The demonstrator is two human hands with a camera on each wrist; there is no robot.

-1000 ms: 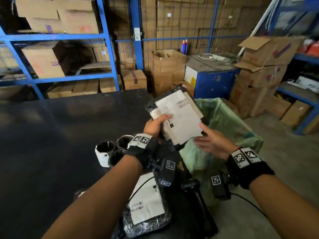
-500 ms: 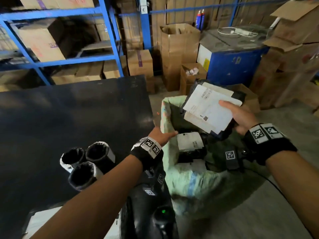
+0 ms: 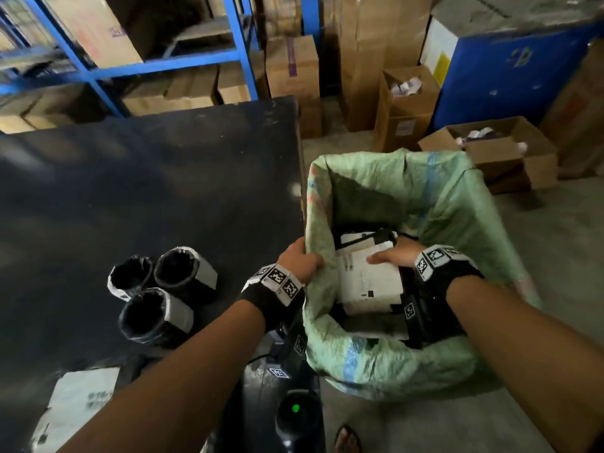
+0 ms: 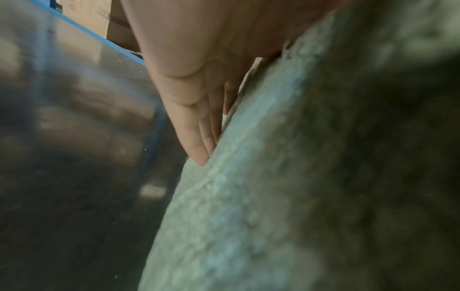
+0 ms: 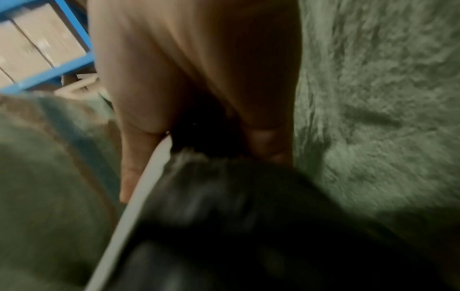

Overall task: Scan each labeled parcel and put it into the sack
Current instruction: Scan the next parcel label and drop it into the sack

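Observation:
A green woven sack stands open on the floor against the right edge of the black table. My left hand grips the sack's near-left rim, fingers lying flat along the outside of the sack. My right hand is down inside the sack and holds a black parcel with a white label. In the right wrist view the thumb lies on the label side and the other fingers curl under the black parcel. Other parcels lie beneath it.
Three black rolled parcels with white labels stand on the table. A flat labeled parcel lies at the near-left corner. A scanner with a green light sits below my left arm. Open cardboard boxes and blue shelving stand behind.
The parcel passed from both hands to the right hand, which carried it right and lowered it into the sack. The left hand moved to the sack's rim and took hold.

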